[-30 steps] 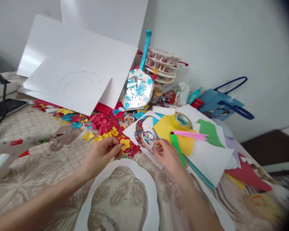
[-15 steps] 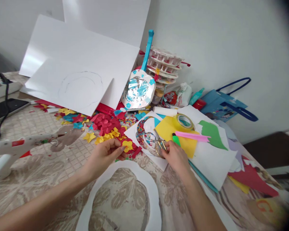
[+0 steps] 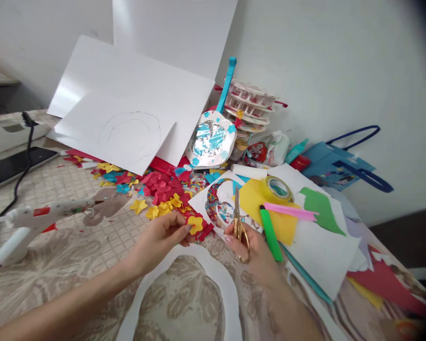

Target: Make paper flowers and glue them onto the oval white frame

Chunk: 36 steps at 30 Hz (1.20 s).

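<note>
My left hand (image 3: 167,240) pinches a small yellow paper flower (image 3: 195,225) between thumb and fingertips, just above a heap of red paper pieces. In my right hand (image 3: 253,251) is a pair of gold-handled scissors (image 3: 237,215), held with the blades pointing up and away from me. Under and between my hands lies a white paper ring (image 3: 230,303) with a wavy outline. Several more yellow flowers (image 3: 163,208) and red paper flowers (image 3: 161,185) are piled beyond my left hand. A green marker (image 3: 270,234) rests beside my right hand.
At left are a hot glue gun (image 3: 39,218), its cord and a phone (image 3: 17,166). White boards (image 3: 135,85) lean at the back beside a decorated round paper lantern (image 3: 213,139). Yellow tape (image 3: 277,188), coloured paper and a blue bag (image 3: 337,161) occupy the right.
My right hand has picked the scissors up off the papers and turned their blades upward. My left hand keeps the yellow flower. The view has shifted a little.
</note>
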Each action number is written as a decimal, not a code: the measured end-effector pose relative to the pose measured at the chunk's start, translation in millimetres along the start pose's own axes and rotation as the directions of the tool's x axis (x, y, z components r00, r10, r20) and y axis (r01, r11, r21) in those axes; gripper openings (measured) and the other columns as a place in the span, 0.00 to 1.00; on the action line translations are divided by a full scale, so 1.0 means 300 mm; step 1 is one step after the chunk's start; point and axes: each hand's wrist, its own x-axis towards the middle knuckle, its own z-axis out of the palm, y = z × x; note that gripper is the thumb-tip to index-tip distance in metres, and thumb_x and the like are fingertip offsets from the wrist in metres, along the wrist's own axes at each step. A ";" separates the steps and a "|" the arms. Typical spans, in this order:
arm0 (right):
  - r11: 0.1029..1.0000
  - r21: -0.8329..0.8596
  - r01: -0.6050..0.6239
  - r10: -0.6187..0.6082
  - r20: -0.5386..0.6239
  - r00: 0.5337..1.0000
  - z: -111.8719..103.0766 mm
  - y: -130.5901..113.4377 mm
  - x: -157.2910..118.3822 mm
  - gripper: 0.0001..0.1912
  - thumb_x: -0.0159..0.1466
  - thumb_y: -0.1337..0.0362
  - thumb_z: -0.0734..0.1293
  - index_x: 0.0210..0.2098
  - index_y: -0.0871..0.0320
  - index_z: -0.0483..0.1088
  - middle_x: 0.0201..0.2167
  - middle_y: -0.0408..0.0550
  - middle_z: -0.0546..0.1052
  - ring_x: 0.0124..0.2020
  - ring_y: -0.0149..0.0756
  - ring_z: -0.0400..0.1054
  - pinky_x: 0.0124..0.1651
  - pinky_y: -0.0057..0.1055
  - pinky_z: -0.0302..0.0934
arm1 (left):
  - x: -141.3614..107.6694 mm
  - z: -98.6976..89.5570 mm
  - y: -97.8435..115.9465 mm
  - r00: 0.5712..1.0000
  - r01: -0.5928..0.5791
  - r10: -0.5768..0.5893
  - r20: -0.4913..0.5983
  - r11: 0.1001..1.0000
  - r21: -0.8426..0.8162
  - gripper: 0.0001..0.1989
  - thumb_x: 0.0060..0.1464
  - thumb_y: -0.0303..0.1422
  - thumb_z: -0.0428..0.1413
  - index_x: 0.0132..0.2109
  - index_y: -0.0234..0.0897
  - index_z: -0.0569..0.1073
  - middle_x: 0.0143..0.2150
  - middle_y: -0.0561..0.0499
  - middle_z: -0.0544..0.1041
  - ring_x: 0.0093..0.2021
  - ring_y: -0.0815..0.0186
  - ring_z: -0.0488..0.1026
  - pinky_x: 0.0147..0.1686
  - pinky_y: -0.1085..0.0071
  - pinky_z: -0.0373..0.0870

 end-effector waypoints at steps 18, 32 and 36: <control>0.991 0.134 0.006 -0.006 -0.004 1.000 0.169 -0.025 -0.074 0.10 0.58 0.58 0.66 0.32 0.59 0.69 0.17 0.37 0.64 0.19 0.27 0.56 0.23 0.25 0.51 | -0.043 0.048 0.014 0.992 -0.125 0.120 0.037 0.948 0.291 0.08 0.56 0.34 0.51 0.30 0.36 0.68 0.28 0.51 0.75 0.30 0.66 0.74 0.30 0.72 0.70; 0.992 0.125 0.002 0.005 -0.056 0.998 0.193 -0.042 -0.068 0.10 0.58 0.58 0.65 0.29 0.60 0.68 0.17 0.37 0.64 0.19 0.27 0.55 0.23 0.24 0.50 | -0.053 0.052 0.005 0.983 -0.182 0.180 0.042 0.905 0.385 0.08 0.57 0.32 0.50 0.31 0.36 0.67 0.27 0.52 0.73 0.28 0.68 0.71 0.29 0.74 0.68; 0.992 0.124 0.000 0.007 -0.059 0.998 0.196 -0.044 -0.068 0.09 0.58 0.59 0.64 0.29 0.59 0.67 0.17 0.37 0.64 0.19 0.27 0.56 0.23 0.24 0.50 | -0.056 0.053 0.000 0.979 -0.201 0.202 0.041 0.891 0.406 0.07 0.57 0.32 0.49 0.31 0.37 0.67 0.27 0.53 0.73 0.28 0.69 0.70 0.29 0.74 0.67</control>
